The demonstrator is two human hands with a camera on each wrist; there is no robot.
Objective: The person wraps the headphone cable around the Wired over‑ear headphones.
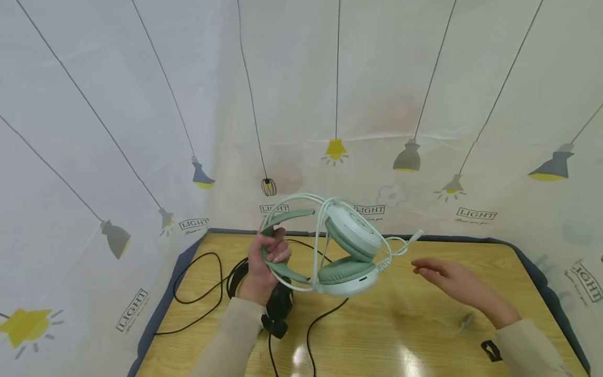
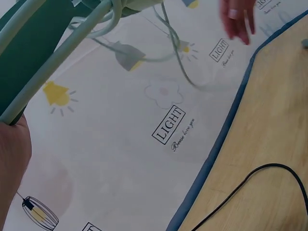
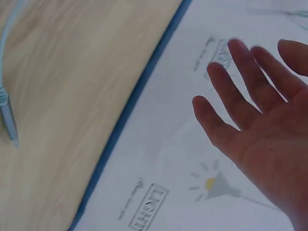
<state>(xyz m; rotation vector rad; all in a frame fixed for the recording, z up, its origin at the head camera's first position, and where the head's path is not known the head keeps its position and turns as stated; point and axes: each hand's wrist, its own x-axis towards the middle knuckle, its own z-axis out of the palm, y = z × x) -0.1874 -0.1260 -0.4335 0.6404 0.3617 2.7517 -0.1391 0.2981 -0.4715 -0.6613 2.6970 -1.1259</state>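
My left hand (image 1: 264, 264) grips the padded headband of a pair of mint-green and white headphones (image 1: 354, 230), held up above the table. Both ear cups hang toward the right, their green cushions facing each other. A pale cable loops around the headband and cups, its light end (image 1: 415, 237) sticking out to the right. In the right wrist view, a metal plug (image 3: 9, 122) on a pale cable shows at the left edge. My right hand (image 1: 454, 283) hovers to the right of the headphones, holding nothing, with fingers extended and spread in its wrist view.
Black headphones (image 1: 280, 301) lie on the wooden table (image 1: 377, 330) beneath my left forearm, with a black cable (image 1: 220, 283) curling left and forward. A small black piece (image 1: 491, 351) lies by the right sleeve. A white sheet (image 1: 301, 104) printed with lamps surrounds the table.
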